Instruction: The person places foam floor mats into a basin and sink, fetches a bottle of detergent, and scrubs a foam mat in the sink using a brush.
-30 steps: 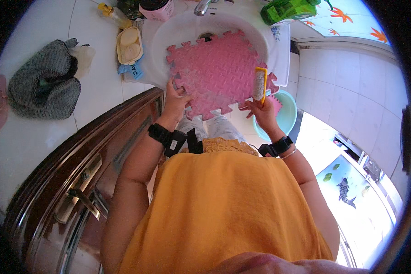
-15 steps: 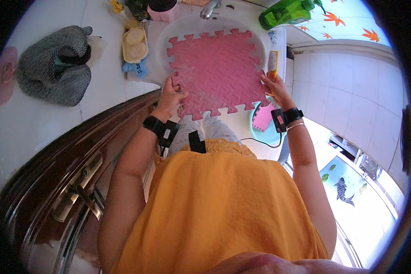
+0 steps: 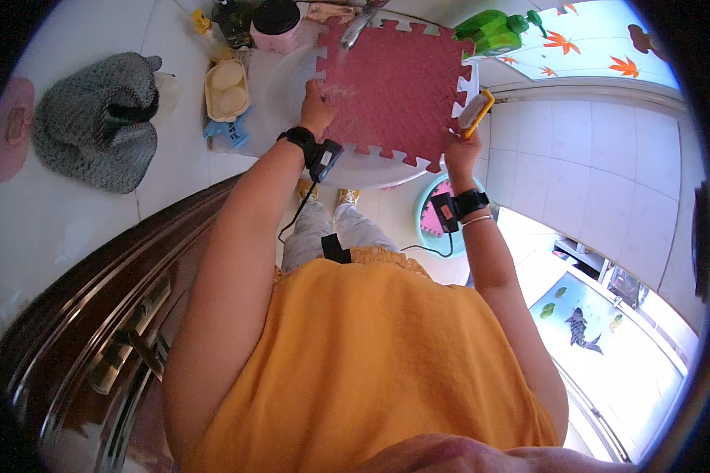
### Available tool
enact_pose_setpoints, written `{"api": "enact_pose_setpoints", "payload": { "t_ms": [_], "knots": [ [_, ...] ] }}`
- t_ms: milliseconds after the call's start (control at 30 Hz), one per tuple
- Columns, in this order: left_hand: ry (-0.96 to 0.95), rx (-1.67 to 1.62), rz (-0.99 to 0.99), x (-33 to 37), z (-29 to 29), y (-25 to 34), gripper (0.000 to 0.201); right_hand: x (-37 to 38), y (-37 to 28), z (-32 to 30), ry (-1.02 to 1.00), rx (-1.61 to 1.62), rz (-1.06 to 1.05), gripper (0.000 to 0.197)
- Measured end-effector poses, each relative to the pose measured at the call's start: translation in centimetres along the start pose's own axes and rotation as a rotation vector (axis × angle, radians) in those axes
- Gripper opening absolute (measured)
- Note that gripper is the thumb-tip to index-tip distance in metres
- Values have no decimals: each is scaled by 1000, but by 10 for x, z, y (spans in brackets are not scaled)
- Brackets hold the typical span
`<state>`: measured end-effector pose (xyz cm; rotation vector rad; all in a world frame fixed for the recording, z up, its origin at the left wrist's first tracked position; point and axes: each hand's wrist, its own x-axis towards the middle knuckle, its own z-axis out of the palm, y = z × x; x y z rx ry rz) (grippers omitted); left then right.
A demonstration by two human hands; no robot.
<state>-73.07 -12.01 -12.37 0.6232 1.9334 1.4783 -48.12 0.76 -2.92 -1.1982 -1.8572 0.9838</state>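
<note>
A pink foam puzzle mat (image 3: 398,87) with toothed edges is held over the white sink (image 3: 280,98), its far part close to the metal faucet (image 3: 360,27). Pale, suds-like streaks show on its left side. My left hand (image 3: 316,110) is closed on the mat's left edge. At the near right corner my right hand (image 3: 462,148) is closed on the mat's edge and also on a yellow-backed scrub brush (image 3: 478,115), which sticks up beside the mat. The fingers under the mat are hidden.
A yellow soap dish (image 3: 227,88), a blue wrapper (image 3: 227,132), a pink jar (image 3: 277,31) and a grey cloth (image 3: 95,118) lie on the left counter. A green pump bottle (image 3: 493,33) stands behind right. Below, a teal basin (image 3: 420,206) holds a pink mat piece (image 3: 431,219).
Both hands have moved the mat away from me, tilting it, so its far edge now reaches the faucet. The brush has turned, showing more of its side.
</note>
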Motion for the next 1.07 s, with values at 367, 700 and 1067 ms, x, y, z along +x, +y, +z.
{"api": "enact_pose_setpoints", "payload": {
  "t_ms": [367,700,1067],
  "knots": [
    [95,-257,-264,58,30,-3,40,-2,-5,27,126,-21,-55,27],
    [143,-212,-235,78,43,-12,37,-14,-19,13,151,-70,70,25],
    [-271,-29,-258,78,31,-46,58,-14,6,8,181,63,0,18]
  ]
}}
